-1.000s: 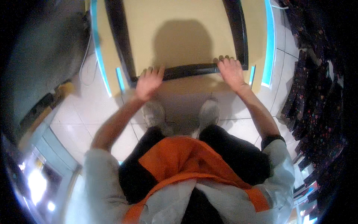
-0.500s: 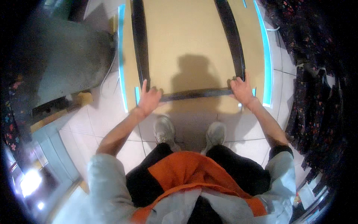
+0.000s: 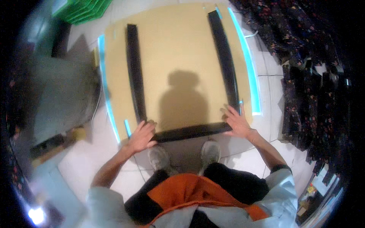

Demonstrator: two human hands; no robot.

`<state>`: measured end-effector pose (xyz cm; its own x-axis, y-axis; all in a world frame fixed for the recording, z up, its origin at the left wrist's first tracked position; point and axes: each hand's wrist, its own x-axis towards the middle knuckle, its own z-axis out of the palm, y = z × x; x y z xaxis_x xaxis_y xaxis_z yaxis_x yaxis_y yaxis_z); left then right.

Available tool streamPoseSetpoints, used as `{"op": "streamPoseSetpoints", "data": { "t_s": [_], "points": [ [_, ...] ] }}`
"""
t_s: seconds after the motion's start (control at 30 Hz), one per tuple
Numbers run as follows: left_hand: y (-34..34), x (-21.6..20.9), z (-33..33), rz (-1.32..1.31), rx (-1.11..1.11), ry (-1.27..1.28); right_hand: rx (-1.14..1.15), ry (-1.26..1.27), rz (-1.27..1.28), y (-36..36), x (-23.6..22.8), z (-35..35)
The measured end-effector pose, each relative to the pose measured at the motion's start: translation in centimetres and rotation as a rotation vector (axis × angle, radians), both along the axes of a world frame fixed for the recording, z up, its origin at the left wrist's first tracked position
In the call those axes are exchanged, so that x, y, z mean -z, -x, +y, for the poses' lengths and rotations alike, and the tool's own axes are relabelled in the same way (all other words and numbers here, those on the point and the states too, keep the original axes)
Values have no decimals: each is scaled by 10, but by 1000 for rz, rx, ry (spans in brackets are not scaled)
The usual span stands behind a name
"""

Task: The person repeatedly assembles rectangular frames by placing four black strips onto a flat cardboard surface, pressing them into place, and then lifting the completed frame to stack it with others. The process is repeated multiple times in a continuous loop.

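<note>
Fingers spread apart, your left hand (image 3: 141,137) and right hand (image 3: 238,123) rested at the near corners of three long, flat black strips (image 3: 190,132) on a tan, blue-edged board (image 3: 176,41). All three already lay extended; what remained couldn't be told.

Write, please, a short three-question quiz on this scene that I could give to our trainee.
1. True or false: the left hand and the right hand are both at the near end of the tan board.
2. What colour is the strip running crosswise between the hands: A) white, B) black, C) orange?
3. How many shoes show in the picture?

Key: 1. True. 2. B. 3. Two.
</note>
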<state>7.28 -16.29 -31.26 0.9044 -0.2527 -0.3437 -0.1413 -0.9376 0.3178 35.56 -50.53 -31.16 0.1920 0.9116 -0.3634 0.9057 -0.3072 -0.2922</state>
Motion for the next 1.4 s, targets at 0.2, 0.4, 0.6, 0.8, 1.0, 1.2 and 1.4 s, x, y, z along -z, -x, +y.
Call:
{"op": "streamPoseSetpoints", "data": {
  "t_s": [0.2, 0.4, 0.6, 0.8, 1.0, 1.2, 1.4],
  "points": [
    [-114, 5, 77, -456, -807, 205, 555, -449, -46, -103, 5, 73],
    [-223, 92, 207, -368, -1486, 471, 1091, -555, 287, -256, 74, 201],
    [-236, 81, 202, -228, -1552, 724, 1084, -477, 175, -258, 101, 224],
    [-227, 77, 189, -316, -1403, 730, 1010, -413, 496, -251, 84, 217],
    [-228, 65, 175, -412, -1470, 902, 1020, -585, 657, -240, 75, 212],
    [-230, 63, 176, -315, -1331, 598, 949, -563, 499, -241, 89, 212],
    [-222, 83, 185, -454, -1423, 601, 914, -652, 567, -240, 93, 218]
  ]
}}
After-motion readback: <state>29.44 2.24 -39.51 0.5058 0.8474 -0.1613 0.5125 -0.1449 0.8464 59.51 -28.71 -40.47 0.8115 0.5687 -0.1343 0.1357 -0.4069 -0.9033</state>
